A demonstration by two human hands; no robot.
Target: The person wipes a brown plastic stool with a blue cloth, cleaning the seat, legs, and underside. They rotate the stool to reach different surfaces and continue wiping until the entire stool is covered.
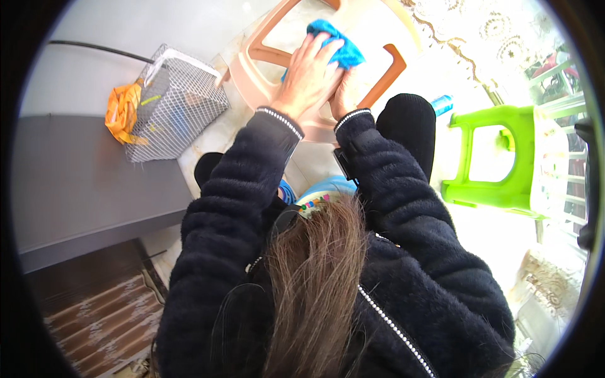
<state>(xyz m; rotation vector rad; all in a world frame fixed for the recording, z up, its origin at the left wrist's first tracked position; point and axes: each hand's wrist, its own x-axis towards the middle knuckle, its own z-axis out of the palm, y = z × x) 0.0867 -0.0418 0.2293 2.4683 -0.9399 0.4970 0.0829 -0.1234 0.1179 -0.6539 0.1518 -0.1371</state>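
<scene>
A peach plastic stool [257,87] stands or lies before me, with its legs and frame openings showing. My left hand [309,73] is bent over a bright blue cloth [349,53], pressing it around one part of the stool. Close beside it, my right hand [347,92] is curled against the same part, just below the cloth. Its fingers are mostly hidden, but it appears to grip the stool there. A bit of blue cloth also shows left of my left hand.
At left, a white mesh basket [182,106] with an orange plastic bag [122,113] stands by a grey ledge [94,184]. To the right are a green plastic stool [520,160] and a blue bottle or can [442,105]. A patterned lace curtain [496,28] hangs at upper right.
</scene>
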